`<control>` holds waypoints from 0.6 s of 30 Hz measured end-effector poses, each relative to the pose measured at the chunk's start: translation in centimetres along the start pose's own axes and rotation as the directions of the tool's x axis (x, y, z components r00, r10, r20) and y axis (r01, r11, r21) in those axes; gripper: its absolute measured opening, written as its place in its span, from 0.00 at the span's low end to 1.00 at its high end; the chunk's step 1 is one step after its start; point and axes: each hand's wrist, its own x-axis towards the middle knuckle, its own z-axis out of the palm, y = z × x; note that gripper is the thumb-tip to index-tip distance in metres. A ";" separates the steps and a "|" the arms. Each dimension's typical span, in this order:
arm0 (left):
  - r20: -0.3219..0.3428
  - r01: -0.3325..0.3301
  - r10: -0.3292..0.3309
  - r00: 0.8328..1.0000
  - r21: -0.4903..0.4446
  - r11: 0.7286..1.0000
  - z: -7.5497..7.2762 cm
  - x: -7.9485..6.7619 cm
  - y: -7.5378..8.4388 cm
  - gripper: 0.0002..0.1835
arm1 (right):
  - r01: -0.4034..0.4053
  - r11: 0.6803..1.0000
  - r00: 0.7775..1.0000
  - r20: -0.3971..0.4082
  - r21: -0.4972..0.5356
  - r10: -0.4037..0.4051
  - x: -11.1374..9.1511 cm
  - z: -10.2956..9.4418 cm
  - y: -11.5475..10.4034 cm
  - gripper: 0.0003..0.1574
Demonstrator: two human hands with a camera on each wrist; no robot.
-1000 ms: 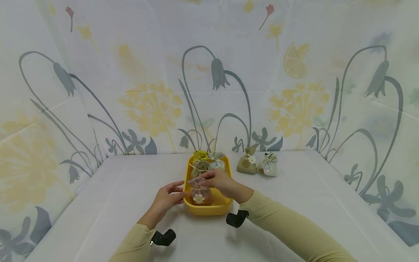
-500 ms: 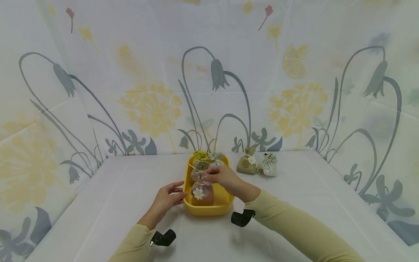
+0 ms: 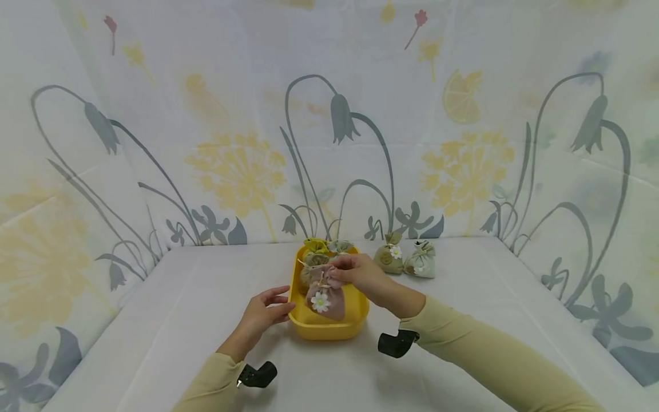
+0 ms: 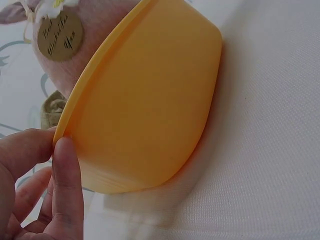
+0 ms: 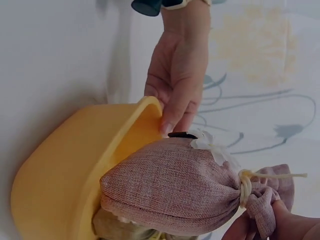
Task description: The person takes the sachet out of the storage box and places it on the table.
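My right hand (image 3: pixel 366 280) pinches a pink drawstring pouch (image 3: pixel 329 300) by its gathered neck. The pouch, with a white flower and a round tag, hangs tilted above the near part of the yellow plastic tub (image 3: pixel 324 332). My left hand (image 3: pixel 257 317) holds the tub's left rim; the left wrist view shows thumb and finger (image 4: pixel 66 165) pinching the rim from both sides. Inside the tub's far half stand a yellow pouch (image 3: pixel 316 245), a pale grey pouch (image 3: pixel 340 246) and an olive pouch (image 3: pixel 311 260), partly hidden by the pink one.
On the white table (image 3: pixel 216 274), right of the tub, a brown pouch (image 3: pixel 388 260) and a pale green pouch (image 3: pixel 421 260) stand side by side near the back. Behind the table hangs a flower-printed cloth (image 3: pixel 242 114).
My right hand has raised the pink pouch and shifted it to the right, so it tilts and hangs higher over the tub. My left hand stays at the rim.
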 end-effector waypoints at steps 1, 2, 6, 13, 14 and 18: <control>0.001 -0.001 0.001 1.000 -0.002 1.000 0.0 0.0 0.0 0.25 | 0.007 1.000 1.000 0.004 0.002 -0.007 -0.2 -0.1 -0.1 0.13; 0.002 -0.003 0.003 1.000 -0.006 1.000 0.0 0.0 0.0 0.25 | 0.011 1.000 1.000 0.007 0.003 -0.011 -0.3 -0.3 -0.2 0.13; -0.001 -0.008 0.008 1.000 -0.011 1.000 0.1 0.1 0.0 0.26 | 0.020 1.000 1.000 0.010 0.012 -0.020 -1.1 -0.9 -0.5 0.12; 0.001 -0.004 0.004 1.000 -0.005 1.000 -0.1 -0.2 0.0 0.26 | 0.045 0.999 0.999 0.002 0.007 -0.045 -3.0 -1.9 -0.8 0.12; 0.002 -0.007 0.007 1.000 -0.007 1.000 -0.1 -0.2 0.0 0.26 | 0.047 0.999 0.999 -0.001 0.008 -0.047 -3.3 -2.1 -0.8 0.11; 0.004 0.000 0.000 1.000 -0.013 1.000 0.0 -0.1 0.0 0.26 | 0.056 0.998 0.998 -0.005 -0.002 -0.056 -4.5 -3.0 -0.9 0.12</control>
